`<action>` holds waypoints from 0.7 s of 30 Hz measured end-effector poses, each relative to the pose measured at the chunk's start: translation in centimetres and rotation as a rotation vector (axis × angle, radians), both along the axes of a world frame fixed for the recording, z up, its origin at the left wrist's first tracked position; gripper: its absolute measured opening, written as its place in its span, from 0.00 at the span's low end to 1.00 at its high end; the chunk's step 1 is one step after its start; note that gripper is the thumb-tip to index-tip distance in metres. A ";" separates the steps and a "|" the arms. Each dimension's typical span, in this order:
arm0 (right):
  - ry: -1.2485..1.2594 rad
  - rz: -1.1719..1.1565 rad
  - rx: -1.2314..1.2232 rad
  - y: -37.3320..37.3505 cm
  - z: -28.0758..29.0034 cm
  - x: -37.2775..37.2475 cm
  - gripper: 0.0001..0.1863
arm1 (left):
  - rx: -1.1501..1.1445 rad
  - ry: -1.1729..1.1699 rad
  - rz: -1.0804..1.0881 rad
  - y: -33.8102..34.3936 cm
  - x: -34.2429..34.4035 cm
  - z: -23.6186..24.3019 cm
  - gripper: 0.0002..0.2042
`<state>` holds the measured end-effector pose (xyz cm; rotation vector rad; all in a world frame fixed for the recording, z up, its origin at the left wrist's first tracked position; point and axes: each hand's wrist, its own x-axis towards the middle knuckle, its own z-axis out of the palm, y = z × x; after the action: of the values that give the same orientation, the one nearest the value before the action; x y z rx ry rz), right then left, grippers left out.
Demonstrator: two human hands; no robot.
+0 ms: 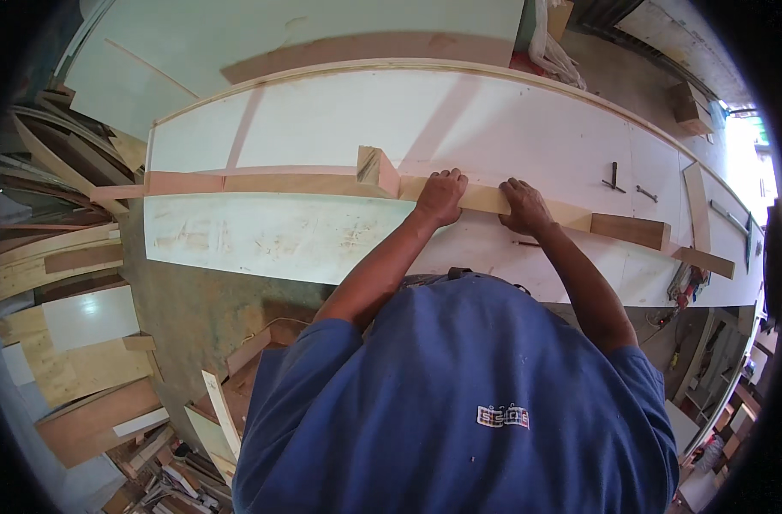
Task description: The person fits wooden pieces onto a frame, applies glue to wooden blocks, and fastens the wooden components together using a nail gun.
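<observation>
A long pale wooden board [483,199] runs from left to right across the white tabletop [519,111]. My left hand [442,197] is closed over it near the middle, fingers curled over the far edge. My right hand [525,206] grips the same board a short way to the right, thumb on the near side. Just left of my left hand, a short wooden block [377,174] stands against the board. Toward the board's right end is a darker brown wood piece [629,230]; how they join is unclear.
Right of my hands lie a dark T-shaped tool [614,178], a small metal piece [646,194] and a long thin tool [728,217]. A narrow wood strip [698,206] lies there too. Stacked boards [82,257] line the left side. A pale green panel [322,26] lies beyond the table.
</observation>
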<state>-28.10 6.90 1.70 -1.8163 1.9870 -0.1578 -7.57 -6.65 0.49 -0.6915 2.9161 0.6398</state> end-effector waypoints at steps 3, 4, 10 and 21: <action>-0.032 0.000 -0.033 0.4 -0.3 0.0 0.28 | 0.024 0.028 -0.008 0.0 0.1 0.3 0.25; -0.027 -0.004 -0.051 0.5 -0.3 0.0 0.28 | 0.027 0.028 -0.011 0.0 0.3 0.3 0.25; -0.048 -0.013 -0.070 0.4 -0.4 0.0 0.29 | -0.021 0.174 -0.017 0.1 1.1 -0.4 0.25; 0.114 -0.035 -0.052 2.1 -2.0 0.7 0.42 | 0.046 0.091 0.018 0.3 0.4 -1.3 0.27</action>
<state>-27.41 8.97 -0.26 -1.8615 2.1123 -0.1206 -7.15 -6.39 -0.77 -0.7020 2.9700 0.7581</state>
